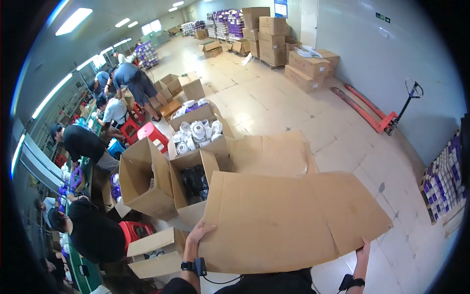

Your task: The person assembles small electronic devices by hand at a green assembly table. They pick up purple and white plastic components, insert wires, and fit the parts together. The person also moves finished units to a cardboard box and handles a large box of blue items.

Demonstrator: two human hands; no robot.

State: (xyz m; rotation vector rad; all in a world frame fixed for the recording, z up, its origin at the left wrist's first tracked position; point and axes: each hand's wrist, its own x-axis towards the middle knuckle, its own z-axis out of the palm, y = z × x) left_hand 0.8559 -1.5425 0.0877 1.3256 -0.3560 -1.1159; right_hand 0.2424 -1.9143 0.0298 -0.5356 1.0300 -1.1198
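A large flat cardboard sheet (284,220) spans the space in front of me, with a crease or slit toward its right side. My left hand (198,232) grips its left edge, thumb lying on top. On the lower right edge my right hand (363,246) has hold of it too, its fingers mostly hidden beneath. Beyond the sheet lies another flat cardboard piece (269,152), partly covered by it. Just left of the sheet stands an open carton (193,183) with a black plastic bag inside.
Open cartons stand to the left, one holding white round parts (198,132). Several people work along a green conveyor line (85,264), near red stools (132,230). A red pallet jack (367,110) and stacked cartons (271,41) stand farther off. Purple-and-white stacks (443,179) are at right.
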